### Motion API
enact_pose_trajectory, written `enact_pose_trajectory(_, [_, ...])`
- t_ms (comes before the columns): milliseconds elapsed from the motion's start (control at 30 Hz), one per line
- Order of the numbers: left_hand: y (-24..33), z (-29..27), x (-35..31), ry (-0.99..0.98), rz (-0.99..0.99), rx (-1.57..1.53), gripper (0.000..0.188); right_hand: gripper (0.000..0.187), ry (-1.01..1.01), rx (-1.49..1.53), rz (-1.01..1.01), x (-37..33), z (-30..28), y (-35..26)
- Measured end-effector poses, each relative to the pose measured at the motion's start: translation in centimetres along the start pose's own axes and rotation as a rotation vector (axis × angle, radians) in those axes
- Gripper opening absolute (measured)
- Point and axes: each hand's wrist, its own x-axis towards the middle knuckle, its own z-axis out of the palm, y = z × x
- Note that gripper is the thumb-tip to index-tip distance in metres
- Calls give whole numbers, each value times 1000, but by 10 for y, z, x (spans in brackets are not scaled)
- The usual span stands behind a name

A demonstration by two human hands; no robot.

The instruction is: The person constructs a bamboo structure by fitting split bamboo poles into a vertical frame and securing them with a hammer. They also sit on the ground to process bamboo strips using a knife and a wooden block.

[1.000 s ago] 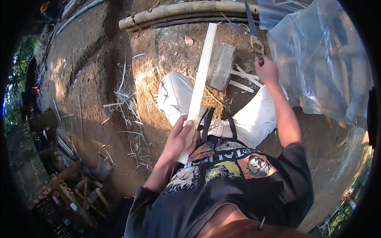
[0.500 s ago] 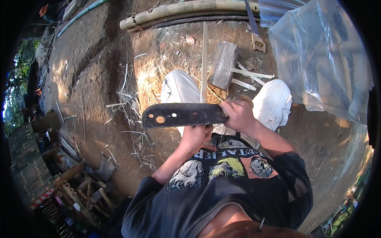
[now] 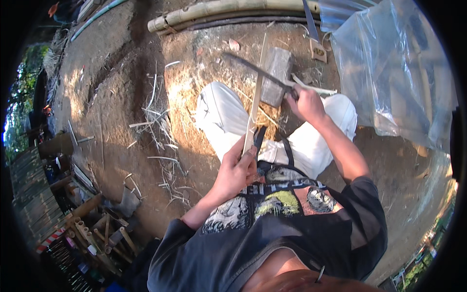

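My left hand (image 3: 234,174) is closed round the lower end of a long, thin bamboo strip (image 3: 256,95) that points away from me between my knees. A pale curl shows on the strip just above my fingers. My right hand (image 3: 308,104) grips a broad, dark machete (image 3: 245,63), now seen almost edge-on, its tip toward the far left. The blade crosses over the strip's upper part; whether they touch I cannot tell. Beneath lies a grey wooden block (image 3: 281,63) on the ground.
Bamboo poles (image 3: 219,12) lie across the far side. A handsaw (image 3: 317,50) rests near them, beside a clear plastic sheet (image 3: 384,73) at right. Pale shavings (image 3: 154,114) litter the dirt at left. Cut bamboo pieces (image 3: 87,236) are piled at lower left.
The machete has swung from lying broadside near my lap to edge-on farther forward, as my right hand moved forward and right. The strip now tilts rightward at its far end.
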Motion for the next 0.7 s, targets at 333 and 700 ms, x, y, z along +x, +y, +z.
enact_pose_trajectory(333, [1, -11, 12, 133, 112, 8, 30, 24, -86, -49, -323, -18, 17, -30])
enact_pose_trajectory(700, [-8, -8, -4, 180, 115, -17, 12, 12, -62, -76, -424, 1, 15, -44])
